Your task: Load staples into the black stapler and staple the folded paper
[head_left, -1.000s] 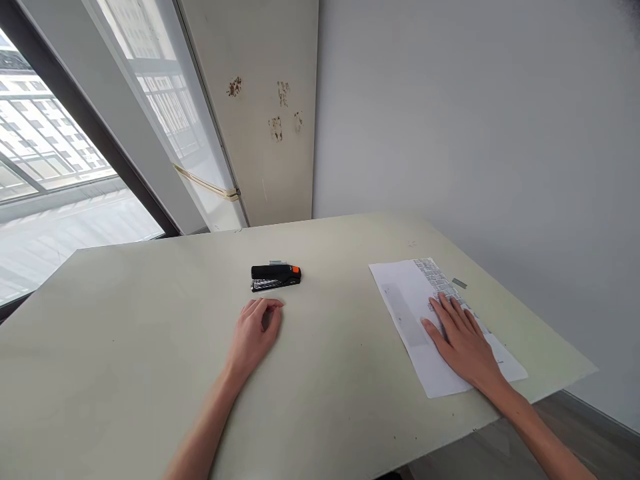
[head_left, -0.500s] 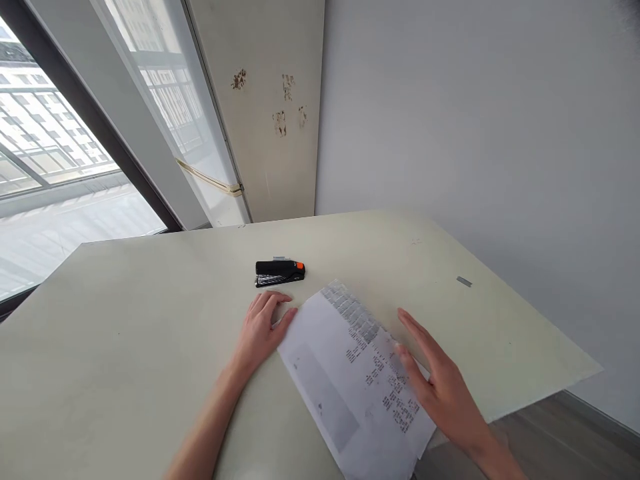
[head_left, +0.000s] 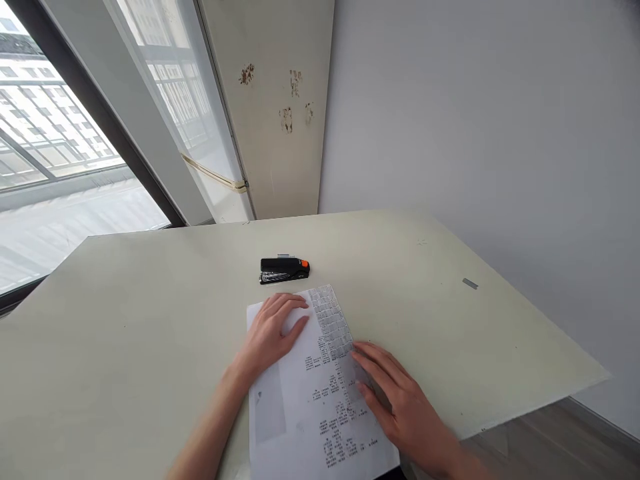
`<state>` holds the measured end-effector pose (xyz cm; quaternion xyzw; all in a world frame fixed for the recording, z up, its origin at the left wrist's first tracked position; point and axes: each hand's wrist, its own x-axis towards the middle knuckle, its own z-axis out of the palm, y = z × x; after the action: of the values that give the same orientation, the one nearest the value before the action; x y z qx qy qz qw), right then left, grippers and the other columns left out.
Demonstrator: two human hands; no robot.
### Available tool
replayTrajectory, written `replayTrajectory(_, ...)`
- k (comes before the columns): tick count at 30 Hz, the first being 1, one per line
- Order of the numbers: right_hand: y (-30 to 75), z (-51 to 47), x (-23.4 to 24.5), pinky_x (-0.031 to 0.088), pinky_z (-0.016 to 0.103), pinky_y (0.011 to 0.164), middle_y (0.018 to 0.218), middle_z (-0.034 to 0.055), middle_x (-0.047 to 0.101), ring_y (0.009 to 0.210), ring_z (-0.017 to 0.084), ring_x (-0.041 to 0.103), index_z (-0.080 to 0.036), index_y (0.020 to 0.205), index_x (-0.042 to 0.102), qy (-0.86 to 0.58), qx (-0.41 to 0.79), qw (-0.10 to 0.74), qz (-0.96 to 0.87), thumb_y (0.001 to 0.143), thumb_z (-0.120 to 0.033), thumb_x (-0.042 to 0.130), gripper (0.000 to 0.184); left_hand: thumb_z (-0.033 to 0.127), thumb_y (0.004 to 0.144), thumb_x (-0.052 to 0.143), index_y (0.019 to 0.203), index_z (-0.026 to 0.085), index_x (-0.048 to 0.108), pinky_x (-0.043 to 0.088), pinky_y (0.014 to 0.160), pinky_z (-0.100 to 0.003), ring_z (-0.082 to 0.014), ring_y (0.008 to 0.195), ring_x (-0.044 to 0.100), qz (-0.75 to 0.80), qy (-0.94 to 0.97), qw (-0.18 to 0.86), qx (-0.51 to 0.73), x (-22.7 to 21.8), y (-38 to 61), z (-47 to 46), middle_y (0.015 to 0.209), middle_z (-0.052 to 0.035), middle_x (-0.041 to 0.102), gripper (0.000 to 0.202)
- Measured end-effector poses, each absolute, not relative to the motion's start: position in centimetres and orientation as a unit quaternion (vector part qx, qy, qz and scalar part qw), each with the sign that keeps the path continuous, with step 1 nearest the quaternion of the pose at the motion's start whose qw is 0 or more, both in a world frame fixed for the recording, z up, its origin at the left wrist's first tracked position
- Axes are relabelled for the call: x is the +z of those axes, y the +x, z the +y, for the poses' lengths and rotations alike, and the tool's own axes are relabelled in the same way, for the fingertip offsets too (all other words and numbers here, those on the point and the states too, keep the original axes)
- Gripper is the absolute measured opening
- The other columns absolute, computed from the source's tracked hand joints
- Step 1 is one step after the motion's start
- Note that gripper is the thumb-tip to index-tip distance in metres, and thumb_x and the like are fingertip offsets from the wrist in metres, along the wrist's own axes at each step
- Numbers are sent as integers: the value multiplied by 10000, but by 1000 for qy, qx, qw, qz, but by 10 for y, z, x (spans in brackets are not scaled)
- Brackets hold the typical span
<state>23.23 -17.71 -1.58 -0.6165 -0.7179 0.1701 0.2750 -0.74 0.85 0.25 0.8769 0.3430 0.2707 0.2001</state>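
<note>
A printed paper sheet (head_left: 295,420), or a stack of them, lies on the table near its front edge. Grey boxes and lines of small text run along its right side. My left hand (head_left: 273,330) rests on its upper left part, fingers bent loosely and thumb apart, gripping nothing. Along the paper's right edge is my right hand (head_left: 395,400), fingers stretched and touching that edge, thumb spread away from them. A black stapler (head_left: 285,269) with an orange patch lies just beyond the paper's top edge, untouched.
The pale table (head_left: 165,320) reaches back to a cabinet panel (head_left: 280,167) and a grey wall (head_left: 475,120). A small grey strip (head_left: 470,283) lies at the right. Windows (head_left: 50,127) are on the left. The table's right front edge drops to a dark floor (head_left: 530,433).
The paper has turned from slanted to nearly straight and shifted left. My left hand now lies over it instead of at its corner. My right hand has moved left and down to its edge.
</note>
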Motion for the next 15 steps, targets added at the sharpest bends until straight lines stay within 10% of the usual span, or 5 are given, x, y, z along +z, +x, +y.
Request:
replayTrajectory(9, 213, -163, -28, 292, 633, 1273, 1728, 30, 223, 1588, 314, 255, -334, 1691, 71, -557, 132, 200, -795, 1056, -404, 531, 787, 516, 1057, 506, 1613, 330, 376, 320, 1256, -520, -287, 1586, 266, 323, 908, 207, 168, -8, -3, -2, 1682, -34, 369, 600)
replayTrajectory(15, 213, -152, -13, 337, 610, 1263, 1669, 52, 410, 1532, 300, 401, -304, 1655, 307, -528, 143, 212, -810, 1056, -355, 528, 640, 508, 1061, 503, 1630, 330, 353, 278, 1281, -503, -281, 1582, 274, 328, 914, 170, 166, -10, -14, -3, 1691, -30, 339, 615)
